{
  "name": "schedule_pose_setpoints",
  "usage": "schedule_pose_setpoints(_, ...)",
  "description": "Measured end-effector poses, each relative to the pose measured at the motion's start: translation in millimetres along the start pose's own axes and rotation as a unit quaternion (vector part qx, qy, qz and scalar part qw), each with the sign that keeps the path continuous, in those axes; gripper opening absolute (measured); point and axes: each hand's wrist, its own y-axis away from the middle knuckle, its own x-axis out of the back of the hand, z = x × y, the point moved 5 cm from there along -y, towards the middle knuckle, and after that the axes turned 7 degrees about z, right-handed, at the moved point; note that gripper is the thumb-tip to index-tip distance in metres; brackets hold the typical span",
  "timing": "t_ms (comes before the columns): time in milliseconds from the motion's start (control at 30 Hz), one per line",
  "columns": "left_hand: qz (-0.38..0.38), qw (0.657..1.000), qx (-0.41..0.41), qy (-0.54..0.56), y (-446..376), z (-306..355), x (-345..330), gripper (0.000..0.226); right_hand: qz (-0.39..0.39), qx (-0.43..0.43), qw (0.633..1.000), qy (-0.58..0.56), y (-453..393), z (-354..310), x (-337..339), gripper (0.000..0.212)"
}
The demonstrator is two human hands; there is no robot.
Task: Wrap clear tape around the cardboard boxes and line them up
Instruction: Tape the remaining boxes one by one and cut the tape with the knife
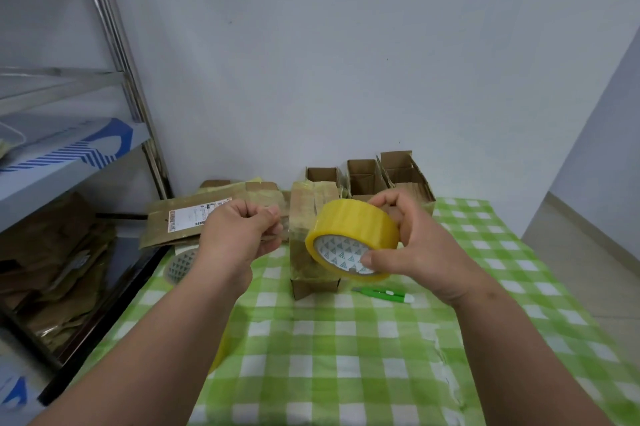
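My right hand grips a yellowish roll of clear tape above the table, thumb on its patterned core. My left hand pinches the pulled-out free end of the tape, stretched between the two hands. Right behind the roll stands a tall cardboard box, shiny with tape, upright on the green checked tablecloth. Three open cardboard boxes stand side by side at the table's far edge against the wall.
A green utility knife lies just right of the tall box. Flattened cardboard with a shipping label lies at the far left, a spent tape core below it. A metal shelf rack holding cardboard stands left.
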Motion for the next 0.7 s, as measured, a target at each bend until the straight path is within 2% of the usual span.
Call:
schedule_pose_setpoints(133,0.035,0.999,-0.012,0.018,-4,9,0,0.024,0.030,0.020,0.997,0.063,-8,-9,18,0.049)
schedule_pose_setpoints(200,0.048,0.999,-0.014,0.018,-9,14,2,0.023,0.033,0.021,0.992,0.120,-12,-11,26,0.050)
schedule_pose_setpoints(367,0.076,0.997,-0.031,-0.002,-14,10,-1,0.025,0.026,0.012,0.984,0.177,-28,-13,40,0.051)
schedule_pose_setpoints(700,0.109,0.994,-0.014,-0.004,-28,-1,1,0.020,-0.047,-0.051,0.962,0.265,-58,-5,49,0.057)
